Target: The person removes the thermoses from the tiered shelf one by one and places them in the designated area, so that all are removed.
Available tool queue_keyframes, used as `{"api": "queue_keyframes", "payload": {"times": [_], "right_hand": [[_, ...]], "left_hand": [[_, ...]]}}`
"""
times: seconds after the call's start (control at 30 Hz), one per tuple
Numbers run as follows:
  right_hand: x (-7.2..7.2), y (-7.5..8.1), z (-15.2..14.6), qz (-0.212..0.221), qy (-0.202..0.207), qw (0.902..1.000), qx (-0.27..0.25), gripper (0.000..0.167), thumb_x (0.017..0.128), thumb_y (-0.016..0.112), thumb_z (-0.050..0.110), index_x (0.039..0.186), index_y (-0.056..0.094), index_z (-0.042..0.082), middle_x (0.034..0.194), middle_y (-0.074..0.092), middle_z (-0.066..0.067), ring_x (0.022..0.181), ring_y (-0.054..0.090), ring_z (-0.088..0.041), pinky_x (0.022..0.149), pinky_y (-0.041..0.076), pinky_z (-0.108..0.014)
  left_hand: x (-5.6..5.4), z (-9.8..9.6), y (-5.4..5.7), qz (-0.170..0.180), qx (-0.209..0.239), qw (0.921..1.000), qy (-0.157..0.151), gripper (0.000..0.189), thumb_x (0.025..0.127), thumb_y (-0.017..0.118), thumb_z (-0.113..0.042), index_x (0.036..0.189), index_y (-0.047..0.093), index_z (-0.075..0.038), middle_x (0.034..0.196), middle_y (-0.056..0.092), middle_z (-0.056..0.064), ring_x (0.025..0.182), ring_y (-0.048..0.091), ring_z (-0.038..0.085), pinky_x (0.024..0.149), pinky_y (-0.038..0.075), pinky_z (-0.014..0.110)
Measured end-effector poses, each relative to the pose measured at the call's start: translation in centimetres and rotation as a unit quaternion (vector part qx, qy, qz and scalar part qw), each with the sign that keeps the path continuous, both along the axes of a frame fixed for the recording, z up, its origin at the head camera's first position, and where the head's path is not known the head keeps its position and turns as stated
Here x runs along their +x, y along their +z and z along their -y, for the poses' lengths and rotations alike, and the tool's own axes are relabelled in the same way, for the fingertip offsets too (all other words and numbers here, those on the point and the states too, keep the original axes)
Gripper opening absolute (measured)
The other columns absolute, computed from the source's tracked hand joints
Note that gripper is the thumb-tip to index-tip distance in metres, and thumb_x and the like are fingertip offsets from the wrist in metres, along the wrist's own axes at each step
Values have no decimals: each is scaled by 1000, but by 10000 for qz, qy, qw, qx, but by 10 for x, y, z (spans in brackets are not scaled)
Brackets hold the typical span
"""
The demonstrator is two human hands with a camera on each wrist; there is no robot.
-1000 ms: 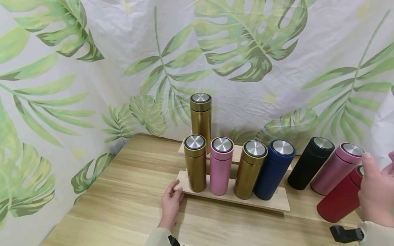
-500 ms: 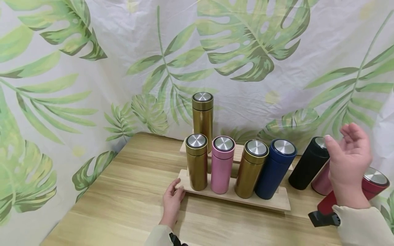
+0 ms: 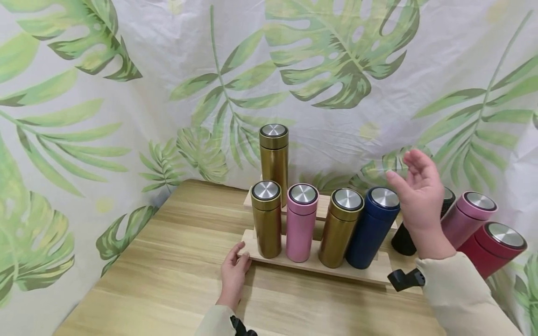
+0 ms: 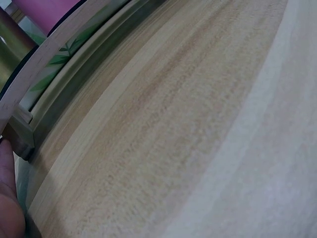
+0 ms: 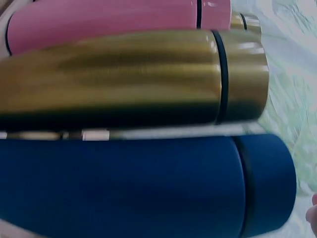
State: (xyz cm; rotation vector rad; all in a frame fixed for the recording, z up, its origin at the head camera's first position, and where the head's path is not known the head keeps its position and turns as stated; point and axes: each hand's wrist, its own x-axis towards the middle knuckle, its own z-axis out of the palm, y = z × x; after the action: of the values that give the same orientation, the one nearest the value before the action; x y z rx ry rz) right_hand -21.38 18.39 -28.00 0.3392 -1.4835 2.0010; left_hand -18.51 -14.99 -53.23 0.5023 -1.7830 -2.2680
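My left hand (image 3: pixel 234 275) grips the left end of the lower board of a two-step wooden rack (image 3: pixel 370 273). Part of that hand (image 4: pixel 9 198) shows beneath the board's corner in the left wrist view. On the lower board stand a gold thermos (image 3: pixel 269 228), a pink thermos (image 3: pixel 300 233), another gold thermos (image 3: pixel 338 233) and a blue thermos (image 3: pixel 370 233). One more gold thermos (image 3: pixel 274 163) stands on the upper board. My right hand (image 3: pixel 420 205) is raised just right of the blue thermos's lid, fingers loosely bent, holding nothing. In the right wrist view the blue thermos (image 5: pixel 124 186) is nearest.
Right of the rack stand a black thermos (image 3: pixel 403 242), partly hidden by my right hand, a second pink thermos (image 3: pixel 466 219) and a red thermos (image 3: pixel 487 252). The wooden table (image 3: pixel 168 266) meets a leaf-print cloth (image 3: pixel 235 93) at the back.
My right hand has moved left from beside the red thermos, past the second pink and black ones, to the blue thermos. The left hand has kept its place on the rack.
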Motion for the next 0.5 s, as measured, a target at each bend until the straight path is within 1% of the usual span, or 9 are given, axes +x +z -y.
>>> {"api": "queue_keyframes", "payload": {"times": [0.13, 0.27, 0.4, 0.5], "right_hand": [[-3, 5, 13, 167, 109, 9995, 262, 53, 76, 55, -19, 125, 46, -2, 115, 49, -3, 113, 44, -15, 110, 28, -22], [-7, 8, 24, 370, 211, 9974, 573, 55, 77, 57, -16, 128, 42, -5, 116, 49, -1, 115, 43, -15, 111, 26, -23], [-11, 10, 36, 542, 332, 9939, 899, 58, 78, 58, -15, 132, 38, -9, 117, 48, 2, 117, 43, -14, 112, 25, -25], [-15, 10, 43, 714, 431, 9898, 1153, 59, 79, 60, -12, 134, 36, -8, 119, 47, 1, 119, 42, -14, 111, 26, -25]], "left_hand": [[0, 1, 1, 49, 32, 10000, -67, 41, 91, 53, 1, 131, 47, 1, 87, 50, 2, 83, 51, 5, 86, 51, 23], [0, 1, 1, 53, 20, 10000, -70, 40, 91, 53, -1, 131, 48, 0, 88, 50, 2, 83, 51, 5, 85, 51, 21], [0, 0, 2, -24, -13, 10000, -51, 40, 92, 53, -2, 132, 47, -1, 86, 48, 0, 84, 50, 3, 85, 51, 20], [1, -1, 2, -56, -54, 9999, -67, 40, 92, 52, -1, 132, 47, -1, 85, 47, -2, 84, 50, 3, 86, 51, 21]]}}
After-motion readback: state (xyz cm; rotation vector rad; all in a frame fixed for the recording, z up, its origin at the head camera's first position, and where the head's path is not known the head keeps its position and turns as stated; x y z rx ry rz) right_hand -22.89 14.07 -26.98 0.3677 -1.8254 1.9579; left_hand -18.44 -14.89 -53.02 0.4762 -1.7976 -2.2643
